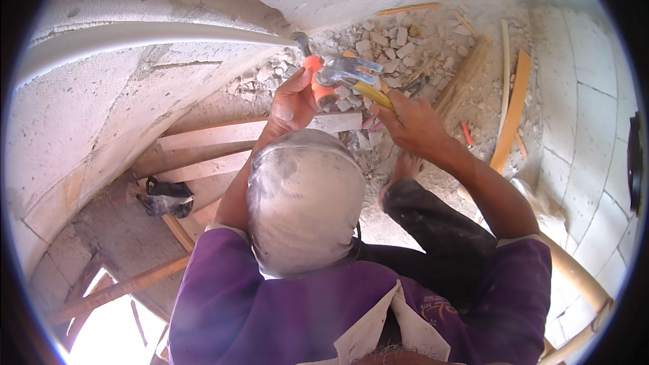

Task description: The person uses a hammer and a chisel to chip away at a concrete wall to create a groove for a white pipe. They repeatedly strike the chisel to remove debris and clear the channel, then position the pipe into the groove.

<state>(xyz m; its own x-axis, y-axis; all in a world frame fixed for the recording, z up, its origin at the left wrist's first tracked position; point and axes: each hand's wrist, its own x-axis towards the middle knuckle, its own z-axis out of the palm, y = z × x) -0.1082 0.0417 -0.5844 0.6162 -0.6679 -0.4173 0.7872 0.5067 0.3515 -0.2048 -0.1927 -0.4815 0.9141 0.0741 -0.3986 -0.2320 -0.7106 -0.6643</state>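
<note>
My left hand (292,105) is closed round the orange grip of a chisel (324,93). The chisel's dark metal blade points away from me, beside the end of a white pipe (169,32) at the block wall. In my right hand (414,122) is a claw hammer (341,69), gripped by its yellow handle. Its dusty head lies over the chisel's grip, with the claw pointing right; whether they touch I cannot tell. A dust-coated, rounded grey shape (304,196), possibly my raised knee, rises in front of me.
Broken rubble (399,44) covers the floor beyond my hands. To the right lie a wooden strip (512,108) and a small red piece (467,134). Boards (216,136) and a black bundle (166,196) are at left. A block wall (585,115) curves along the right.
</note>
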